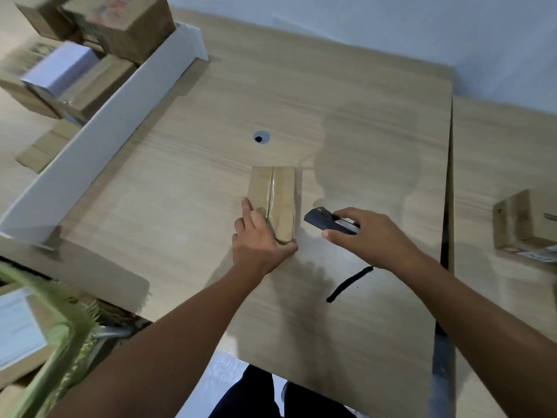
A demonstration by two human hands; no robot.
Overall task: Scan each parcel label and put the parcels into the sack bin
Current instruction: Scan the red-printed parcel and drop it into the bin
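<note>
Curling fingers (248, 208), left hand (257, 239) grips one parcel (283, 194); right hand (370, 233) pinches one scanner (319, 220).

I have one view only: the head camera, wide-angle, looking forward and steeply down onto the table (301, 101) from close range. Reaching in from the near edge, the left hand (256, 236), gripping the parcel (280, 191), and the right hand (370, 233), holding the scanner (319, 220), sit near frame centre

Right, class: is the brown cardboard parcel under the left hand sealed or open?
Sealed. Clear tape runs along the centre seam of the brown cardboard parcel, and both top flaps lie flat under the left hand.
</note>
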